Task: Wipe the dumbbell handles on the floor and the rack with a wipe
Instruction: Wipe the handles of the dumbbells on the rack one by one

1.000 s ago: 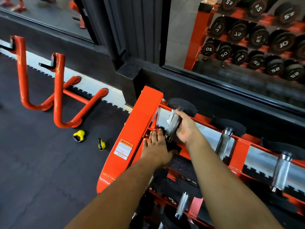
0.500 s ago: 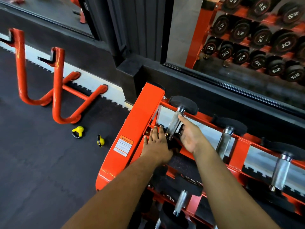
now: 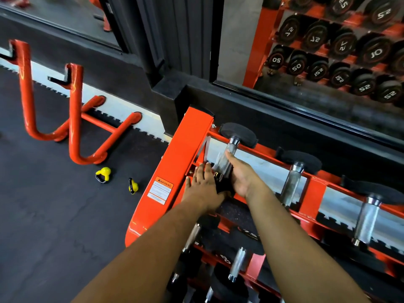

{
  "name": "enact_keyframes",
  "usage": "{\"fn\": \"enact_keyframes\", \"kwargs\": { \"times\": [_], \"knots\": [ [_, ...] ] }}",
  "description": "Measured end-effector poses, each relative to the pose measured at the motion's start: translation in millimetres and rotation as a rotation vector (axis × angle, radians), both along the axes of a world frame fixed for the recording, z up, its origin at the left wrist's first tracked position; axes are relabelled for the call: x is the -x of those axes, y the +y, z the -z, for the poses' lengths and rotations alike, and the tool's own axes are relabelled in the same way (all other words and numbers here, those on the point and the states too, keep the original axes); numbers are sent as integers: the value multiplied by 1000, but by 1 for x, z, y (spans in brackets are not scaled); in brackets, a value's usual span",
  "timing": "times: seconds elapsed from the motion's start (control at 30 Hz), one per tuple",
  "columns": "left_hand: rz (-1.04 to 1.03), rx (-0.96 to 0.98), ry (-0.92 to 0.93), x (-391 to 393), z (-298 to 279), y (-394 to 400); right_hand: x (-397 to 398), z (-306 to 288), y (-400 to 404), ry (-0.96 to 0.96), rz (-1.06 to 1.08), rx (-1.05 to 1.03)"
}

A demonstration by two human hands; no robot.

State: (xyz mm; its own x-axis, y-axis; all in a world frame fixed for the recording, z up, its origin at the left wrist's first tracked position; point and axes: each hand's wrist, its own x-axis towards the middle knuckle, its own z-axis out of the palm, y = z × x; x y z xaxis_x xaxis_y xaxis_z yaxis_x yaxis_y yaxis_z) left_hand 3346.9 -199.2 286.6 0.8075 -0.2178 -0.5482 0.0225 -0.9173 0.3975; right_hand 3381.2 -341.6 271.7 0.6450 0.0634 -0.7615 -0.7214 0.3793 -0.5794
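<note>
An orange dumbbell rack (image 3: 190, 149) fills the lower right. On its top tier, at the left end, lies a dumbbell with a steel handle (image 3: 233, 144) and black heads. A pale wipe (image 3: 219, 162) is wrapped round the lower part of that handle. My right hand (image 3: 241, 176) cups the wipe and handle from the right, thumb lying along the top; its fingers are hidden behind the handle. My left hand (image 3: 204, 185) rests flat, fingers straight, on the dumbbell's near black head and the rack rail.
Two more dumbbell handles (image 3: 291, 184) (image 3: 367, 217) sit further right on the top tier, and others (image 3: 237, 263) lie on the tier below. Two yellow kettlebells (image 3: 103, 174) and an orange tubular stand (image 3: 74, 119) are on the black floor at left. A mirror (image 3: 349, 51) is behind the rack.
My right hand loosened its full grip on the handle, slid down toward the near end, and now cups it with the thumb on top. My left hand stayed put.
</note>
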Motion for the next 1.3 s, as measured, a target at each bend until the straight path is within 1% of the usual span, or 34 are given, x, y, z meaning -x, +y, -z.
{"fn": "enact_keyframes", "kwargs": {
  "times": [0.07, 0.17, 0.23, 0.27, 0.3, 0.33, 0.37, 0.4, 0.43, 0.47, 0.5, 0.57, 0.63, 0.67, 0.7, 0.73, 0.77, 0.8, 0.83, 0.87, 0.9, 0.97, 1.0, 1.03, 1.07, 1.13, 1.17, 1.2, 1.23, 1.3],
  "knots": [
    [-8, -7, -13, 0, -1, 0, -2, -1, 3, 3, -12, 8],
    [-25, -11, -24, 1, 3, 0, 8, 4, -3, -77, -29, 130],
    [-37, -8, -36, 3, 5, -1, 16, 9, -8, -137, 5, 219],
    [-41, -1, -42, 3, 5, 0, 16, 10, -9, -194, 45, 313],
    [-42, 7, -46, 2, 5, 0, 15, 9, -9, -299, 55, 480],
    [-43, 14, -50, 2, 5, 1, 12, 7, -9, -448, 2, 706],
    [-46, 22, -51, 3, 5, 1, 11, 4, -10, -599, -133, 967],
    [-50, 28, -52, 3, 4, 1, 12, 4, -11, -717, -320, 1202],
    [-53, 32, -54, 3, 5, 1, 12, 6, -15, -780, -511, 1349],
    [-54, 34, -56, 3, 6, 2, 16, 10, -20, -830, -669, 1452],
    [-53, 37, -59, 3, 7, 3, 21, 20, -26, -924, -762, 1547],
    [-58, 50, -71, 3, 9, 4, 32, 35, -36, -1192, -885, 1679],
    [-65, 73, -78, 4, 9, 3, 26, 31, -45, -1380, -1124, 1734],
    [-64, 82, -78, 4, 9, 3, 17, 25, -47, -1398, -1234, 1773],
    [-61, 83, -75, 4, 9, 3, 5, 17, -47, -1349, -1289, 1820],
    [-56, 80, -72, 3, 9, 4, -7, 9, -44, -1245, -1290, 1866],
    [-53, 78, -69, 2, 9, 5, -14, 3, -40, -1143, -1242, 1903],
    [-50, 80, -71, 2, 9, 4, -16, 1, -35, -1089, -1193, 1924],
    [-50, 99, -71, 3, 11, 5, -13, 3, -27, -1083, -1199, 1938],
    [-54, 123, -76, 3, 13, 6, -7, 7, -21, -1110, -1252, 1927],
    [-61, 151, -86, 4, 16, 7, 0, 11, -17, -1182, -1343, 1893],
    [-75, 183, -115, 5, 20, 7, 2, 10, -25, -1338, -1497, 1766],
    [-77, 197, -123, 6, 22, 6, -2, 5, -33, -1371, -1537, 1733],
    [-77, 207, -127, 6, 23, 7, -7, 0, -40, -1374, -1554, 1745],
    [-73, 213, -132, 7, 24, 7, -10, -4, -44, -1320, -1536, 1788],
    [-65, 206, -145, 8, 24, 6, -11, -9, -38, -1136, -1396, 1895],
    [-66, 215, -147, 9, 25, 8, -7, -7, -29, -1079, -1328, 1910],
    [-72, 218, -152, 8, 25, 8, -4, -3, -21, -1078, -1303, 1887],
    [-77, 220, -152, 8, 26, 7, 1, 1, -16, -1106, -1322, 1847],
    [-84, 231, -139, 7, 27, 7, 9, 5, -16, -1184, -1424, 1749]
  ]
}}
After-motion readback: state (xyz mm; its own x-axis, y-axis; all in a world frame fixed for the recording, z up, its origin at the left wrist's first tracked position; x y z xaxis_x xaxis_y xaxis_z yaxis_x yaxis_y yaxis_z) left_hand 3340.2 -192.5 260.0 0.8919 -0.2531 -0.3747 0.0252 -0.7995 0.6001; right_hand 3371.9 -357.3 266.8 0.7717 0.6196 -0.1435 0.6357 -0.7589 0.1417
